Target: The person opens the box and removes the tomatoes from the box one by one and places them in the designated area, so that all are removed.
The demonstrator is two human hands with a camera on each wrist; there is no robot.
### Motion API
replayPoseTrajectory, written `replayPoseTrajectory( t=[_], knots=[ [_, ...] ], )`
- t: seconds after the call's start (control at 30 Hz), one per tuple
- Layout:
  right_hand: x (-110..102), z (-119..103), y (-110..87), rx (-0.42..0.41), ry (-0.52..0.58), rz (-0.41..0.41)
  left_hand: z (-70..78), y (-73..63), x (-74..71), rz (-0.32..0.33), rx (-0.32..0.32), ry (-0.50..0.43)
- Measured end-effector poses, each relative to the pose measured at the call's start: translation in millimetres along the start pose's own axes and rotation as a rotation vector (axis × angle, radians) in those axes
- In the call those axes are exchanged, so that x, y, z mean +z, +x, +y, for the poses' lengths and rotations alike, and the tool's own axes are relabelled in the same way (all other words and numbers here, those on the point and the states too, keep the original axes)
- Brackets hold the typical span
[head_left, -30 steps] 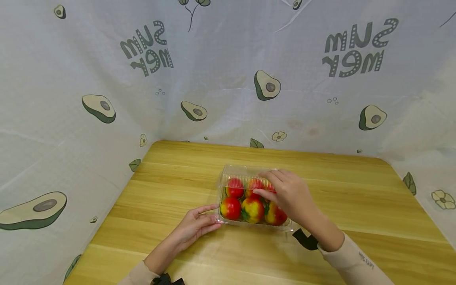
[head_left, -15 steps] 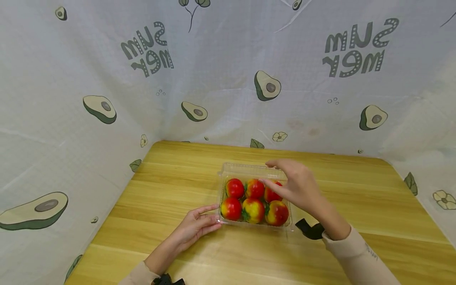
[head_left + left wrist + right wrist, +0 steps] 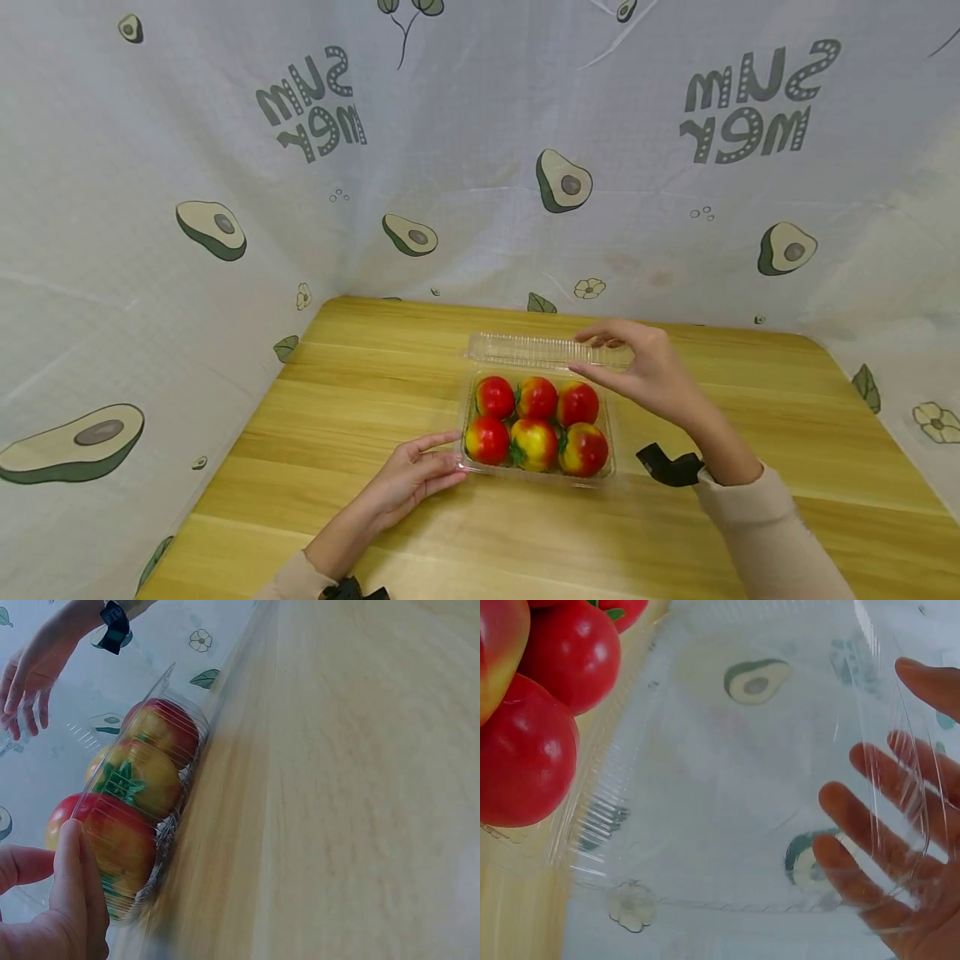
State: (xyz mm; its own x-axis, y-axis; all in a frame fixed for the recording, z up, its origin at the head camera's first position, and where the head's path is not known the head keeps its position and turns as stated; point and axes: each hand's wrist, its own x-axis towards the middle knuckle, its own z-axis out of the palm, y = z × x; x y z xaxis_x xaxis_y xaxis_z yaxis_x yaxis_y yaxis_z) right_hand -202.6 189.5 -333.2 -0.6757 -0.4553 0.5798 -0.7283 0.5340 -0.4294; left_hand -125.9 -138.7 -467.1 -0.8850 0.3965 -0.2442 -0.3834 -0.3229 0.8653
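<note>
A clear plastic clamshell container (image 3: 600, 481) on the table holds several shiny red and yellow fruits (image 3: 533, 443) with green leafy tops. Its ribbed clear lid (image 3: 517, 348) is raised and leans back on the far side. My left hand (image 3: 411, 477) pinches the near left corner of the container's rim; the left wrist view shows those fingertips (image 3: 71, 832) beside the fruits. At the lid's right end is my right hand (image 3: 648, 371), thumb and fingers well apart. In the right wrist view its fairly straight fingers (image 3: 847, 802) show through the clear lid, supporting it near its edge.
The wooden table (image 3: 360, 375) carries the container near its middle. A white curtain (image 3: 465, 150) printed with avocados stands along the table's far edge and sides. A black strap piece (image 3: 670, 467) sticks out from my right wrist.
My right hand has moved back and to the right, swinging the lid up off the fruits and away toward the far side. The left hand stays at the container's corner.
</note>
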Motion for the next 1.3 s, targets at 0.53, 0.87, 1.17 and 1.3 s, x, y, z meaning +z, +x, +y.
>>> replayPoseTrajectory(
  t=[0.53, 0.87, 1.17, 1.3],
  knots=[
    [-13.5, 42.7, -0.1, 0.178, 0.607, -0.018, 1.2, -1.1, 0.8, 0.007, -0.014, -0.004],
    [-11.0, 65.8, 1.2, 0.147, 0.906, 0.027, 0.1, -0.2, 0.5, -0.006, -0.004, -0.019],
    [-6.3, 78.0, 4.7, 0.103, 1.154, 0.071, -0.5, 1.4, 0.1, -0.001, -0.004, -0.025],
    [-4.7, 81.6, 7.5, 0.107, 1.194, 0.081, -0.3, 1.4, 0.3, 0.007, -0.009, -0.028]
  ],
)
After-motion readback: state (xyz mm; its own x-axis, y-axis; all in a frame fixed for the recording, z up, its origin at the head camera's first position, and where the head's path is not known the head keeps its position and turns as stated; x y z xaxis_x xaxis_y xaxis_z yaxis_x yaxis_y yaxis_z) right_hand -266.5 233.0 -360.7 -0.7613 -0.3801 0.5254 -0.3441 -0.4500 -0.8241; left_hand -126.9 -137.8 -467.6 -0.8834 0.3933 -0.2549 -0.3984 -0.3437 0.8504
